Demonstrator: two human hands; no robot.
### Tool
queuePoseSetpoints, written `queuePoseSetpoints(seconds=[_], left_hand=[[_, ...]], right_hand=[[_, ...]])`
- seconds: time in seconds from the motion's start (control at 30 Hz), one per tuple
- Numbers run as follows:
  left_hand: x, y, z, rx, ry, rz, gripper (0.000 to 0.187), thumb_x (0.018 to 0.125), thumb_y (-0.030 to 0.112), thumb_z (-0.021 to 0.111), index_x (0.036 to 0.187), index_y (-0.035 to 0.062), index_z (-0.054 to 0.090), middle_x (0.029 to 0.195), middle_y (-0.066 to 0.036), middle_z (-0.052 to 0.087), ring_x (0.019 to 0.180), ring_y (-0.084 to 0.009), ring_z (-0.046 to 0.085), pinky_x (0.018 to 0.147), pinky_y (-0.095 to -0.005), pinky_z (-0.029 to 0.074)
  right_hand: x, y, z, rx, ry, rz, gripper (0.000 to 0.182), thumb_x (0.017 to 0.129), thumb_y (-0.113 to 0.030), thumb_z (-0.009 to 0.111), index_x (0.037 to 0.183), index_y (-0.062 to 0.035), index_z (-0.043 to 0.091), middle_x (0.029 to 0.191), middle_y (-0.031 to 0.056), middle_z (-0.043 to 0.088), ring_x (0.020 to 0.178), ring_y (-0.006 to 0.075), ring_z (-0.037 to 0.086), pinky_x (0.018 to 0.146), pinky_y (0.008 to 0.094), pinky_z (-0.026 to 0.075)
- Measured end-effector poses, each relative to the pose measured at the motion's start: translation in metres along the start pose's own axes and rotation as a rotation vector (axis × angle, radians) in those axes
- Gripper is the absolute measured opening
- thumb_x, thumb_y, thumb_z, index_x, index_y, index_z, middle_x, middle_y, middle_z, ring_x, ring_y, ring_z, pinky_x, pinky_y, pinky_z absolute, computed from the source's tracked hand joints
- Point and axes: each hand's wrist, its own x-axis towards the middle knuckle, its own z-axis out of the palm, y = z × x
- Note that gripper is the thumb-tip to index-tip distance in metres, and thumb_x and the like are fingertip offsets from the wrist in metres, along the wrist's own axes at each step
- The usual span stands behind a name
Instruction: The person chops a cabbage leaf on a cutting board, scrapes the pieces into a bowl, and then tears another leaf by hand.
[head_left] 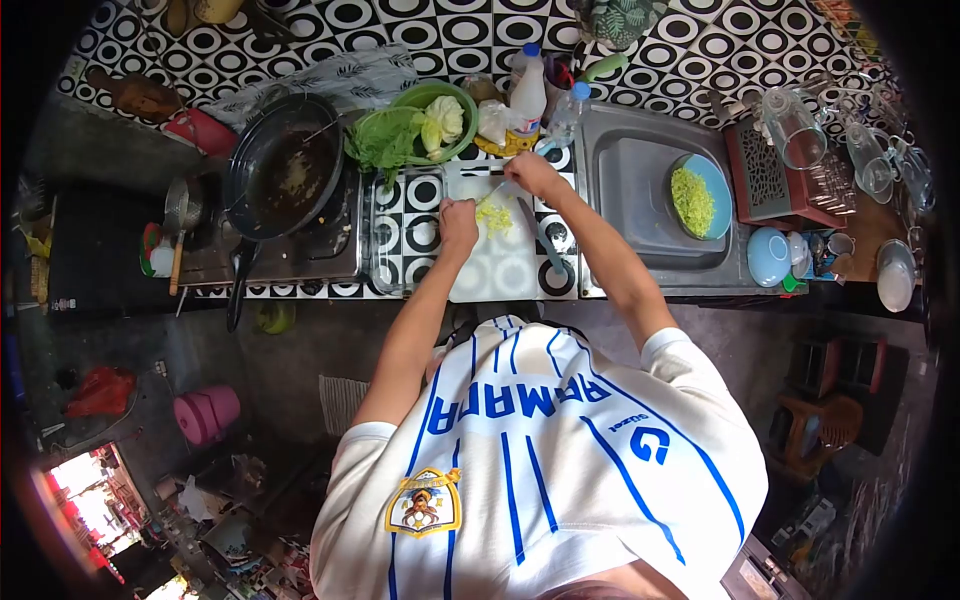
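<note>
A translucent cutting board (495, 262) lies on the tiled counter, with a small heap of chopped pale-green vegetable (493, 217) on its upper part. My left hand (458, 222) is closed at the heap's left side; what its fingers hold is too small to make out. Above and to the right, my right hand (534, 175) is closed round one end of a thin tool, perhaps a knife, that slants down toward my left hand. A long knife (545, 240) rests along the board's right edge, apart from both hands.
A green basin (468, 105) of leafy vegetables and several bottles stand behind the board. To the left, a black pan (285, 165) sits on the stove. The sink (640, 190) at the right holds a blue bowl (718, 200) of chopped vegetable.
</note>
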Motion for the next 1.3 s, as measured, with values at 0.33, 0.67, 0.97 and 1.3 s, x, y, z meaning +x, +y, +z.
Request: queuePoseSetpoints(seconds=[0.33,0.67,0.97,1.3], left_hand=[[0.012,-0.016,0.006,0.051,-0.126,0.077,0.013,0.081,0.004,0.061,0.082,0.0104,0.072,0.082,-0.015,0.071,0.084,-0.0291,0.071,0.085,-0.0395,0.051],[0.027,-0.024,-0.010,-0.418,-0.211,0.024,0.016,0.081,-0.001,0.064,0.094,0.0049,0.072,0.093,-0.021,0.070,0.093,-0.0397,0.068,0.079,-0.0458,0.056],[0.023,-0.028,-0.017,-0.384,-0.255,-0.032,0.019,0.082,-0.004,0.060,0.094,0.0044,0.071,0.094,-0.022,0.070,0.094,-0.0404,0.068,0.078,-0.0478,0.056],[0.036,-0.028,-0.013,-0.374,-0.288,0.022,0.021,0.081,-0.005,0.064,0.095,0.0060,0.074,0.096,-0.021,0.071,0.095,-0.0398,0.069,0.081,-0.0470,0.057]], right_hand=[[-0.029,-0.007,0.010,0.027,0.145,0.065,0.013,0.075,-0.007,0.069,0.085,-0.0097,0.076,0.082,0.0138,0.071,0.084,0.0358,0.067,0.076,0.0456,0.053],[-0.049,-0.023,-0.007,0.126,0.137,0.209,0.016,0.074,-0.005,0.070,0.089,-0.0063,0.076,0.088,0.0161,0.072,0.087,0.0353,0.068,0.079,0.0447,0.053],[-0.067,-0.061,-0.003,0.074,0.321,0.120,0.019,0.075,-0.002,0.060,0.084,-0.0085,0.076,0.079,0.0146,0.071,0.081,0.0356,0.065,0.075,0.0456,0.051],[-0.078,-0.056,0.013,0.117,0.304,0.228,0.011,0.078,-0.004,0.067,0.087,-0.0063,0.074,0.082,0.0143,0.071,0.083,0.0356,0.065,0.077,0.0443,0.052]])
